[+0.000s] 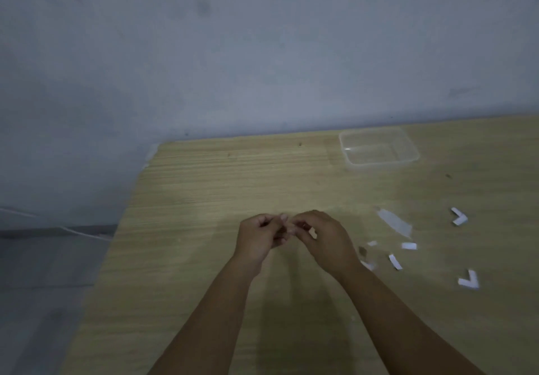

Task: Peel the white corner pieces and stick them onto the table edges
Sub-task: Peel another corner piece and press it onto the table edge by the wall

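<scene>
My left hand (261, 236) and my right hand (322, 236) meet over the middle of the wooden table (204, 199), fingertips curled together. A small white corner piece (312, 233) shows in my right hand's fingers; most of it is hidden. My left fingers pinch at the same spot. Two white L-shaped corner pieces lie loose at the right, one farther (458, 216) and one nearer (469, 280). A pale piece (152, 153) sits on the table's far left corner.
A clear plastic container (379, 148) stands at the back right near the wall. Peeled white backing strips (409, 246) and a clear film scrap (393, 221) lie right of my hands. The table's left edge (116, 229) drops to the floor.
</scene>
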